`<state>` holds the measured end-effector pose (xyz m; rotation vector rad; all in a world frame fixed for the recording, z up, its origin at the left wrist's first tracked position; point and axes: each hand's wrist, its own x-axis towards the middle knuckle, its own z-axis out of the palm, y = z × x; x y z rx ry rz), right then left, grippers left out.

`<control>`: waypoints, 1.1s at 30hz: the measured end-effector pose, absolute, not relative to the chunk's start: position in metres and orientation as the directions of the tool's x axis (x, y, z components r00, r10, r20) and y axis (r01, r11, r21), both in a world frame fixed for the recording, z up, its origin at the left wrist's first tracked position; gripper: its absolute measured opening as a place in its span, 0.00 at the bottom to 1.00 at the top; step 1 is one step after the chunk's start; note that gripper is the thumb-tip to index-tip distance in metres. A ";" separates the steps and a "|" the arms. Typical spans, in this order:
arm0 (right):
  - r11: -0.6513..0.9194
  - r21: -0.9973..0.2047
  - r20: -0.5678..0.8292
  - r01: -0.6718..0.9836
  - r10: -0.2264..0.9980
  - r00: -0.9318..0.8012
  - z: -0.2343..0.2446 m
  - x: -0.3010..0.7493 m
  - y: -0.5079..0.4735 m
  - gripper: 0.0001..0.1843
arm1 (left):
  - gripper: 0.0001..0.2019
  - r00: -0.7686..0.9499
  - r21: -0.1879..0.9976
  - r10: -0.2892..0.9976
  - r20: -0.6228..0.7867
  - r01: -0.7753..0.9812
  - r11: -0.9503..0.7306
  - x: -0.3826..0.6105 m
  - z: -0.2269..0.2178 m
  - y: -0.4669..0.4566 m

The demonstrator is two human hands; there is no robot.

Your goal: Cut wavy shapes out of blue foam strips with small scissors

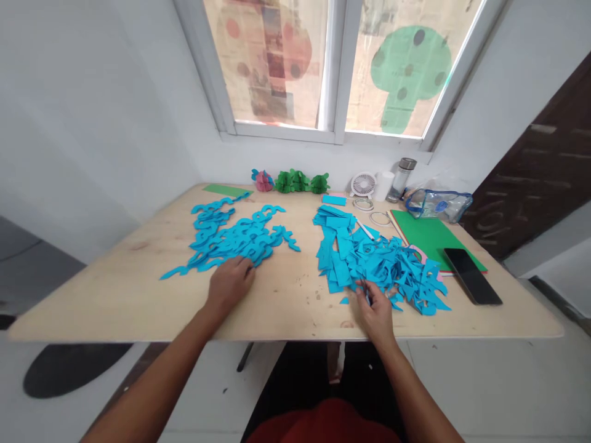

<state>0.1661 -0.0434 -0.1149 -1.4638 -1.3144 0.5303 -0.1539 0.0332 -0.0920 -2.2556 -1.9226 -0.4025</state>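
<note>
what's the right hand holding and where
The right hand has its fingertips among cut blue paper strips; whether it grips one, and where, cannot be told.

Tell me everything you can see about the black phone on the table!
The smartphone is a thin, flat rectangle with rounded corners and a glossy black face showing nothing lit. It lies slanted near the right edge of the pale wooden table, one end overlapping a green sheet. No hand touches it.

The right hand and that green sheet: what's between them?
Head view: a heap of cut blue paper lies between the right hand and green sheet.
</note>
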 end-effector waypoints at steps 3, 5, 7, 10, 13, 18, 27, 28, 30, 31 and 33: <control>0.156 -0.884 0.306 0.440 0.906 0.294 -0.116 0.166 -0.044 0.14 | 0.11 0.158 0.058 0.934 0.320 0.981 -0.186 -0.163 -0.094 0.030; 0.159 -0.887 0.307 0.434 0.904 0.297 -0.117 0.167 -0.043 0.14 | 0.11 0.163 0.059 0.927 0.338 0.979 -0.193 -0.159 -0.096 0.027; 0.162 -0.890 0.305 0.425 0.906 0.294 -0.118 0.167 -0.043 0.14 | 0.11 0.170 0.061 0.919 0.355 0.977 -0.204 -0.151 -0.098 0.022; 0.161 -0.896 0.291 0.415 0.917 0.273 -0.119 0.169 -0.042 0.13 | 0.11 0.190 0.073 0.908 0.374 0.970 -0.233 -0.136 -0.100 0.015; 0.153 -0.894 0.278 0.422 0.927 0.253 -0.120 0.170 -0.041 0.13 | 0.11 0.206 0.088 0.901 0.383 0.962 -0.257 -0.126 -0.100 0.009; 0.152 -0.896 0.271 0.417 0.931 0.243 -0.120 0.170 -0.042 0.14 | 0.12 0.170 0.117 0.889 0.425 0.964 -0.240 -0.113 -0.095 0.005; 0.191 -0.887 0.316 0.420 0.915 0.250 -0.120 0.169 -0.043 0.12 | 0.13 0.329 0.149 0.865 0.380 0.901 -0.408 -0.025 -0.090 0.027; 0.191 -0.886 0.317 0.422 0.915 0.252 -0.121 0.169 -0.042 0.12 | 0.14 0.335 0.150 0.865 0.374 0.899 -0.412 -0.018 -0.091 0.031; 0.193 -0.884 0.319 0.425 0.915 0.248 -0.122 0.169 -0.042 0.11 | 0.13 0.342 0.151 0.866 0.364 0.896 -0.417 -0.008 -0.094 0.037; 0.193 -0.883 0.320 0.427 0.914 0.248 -0.123 0.169 -0.041 0.11 | 0.11 0.337 0.151 0.868 0.364 0.899 -0.412 -0.005 -0.096 0.039; 0.193 -0.882 0.320 0.429 0.915 0.246 -0.125 0.169 -0.041 0.11 | 0.07 0.321 0.155 0.872 0.370 0.904 -0.398 -0.003 -0.098 0.041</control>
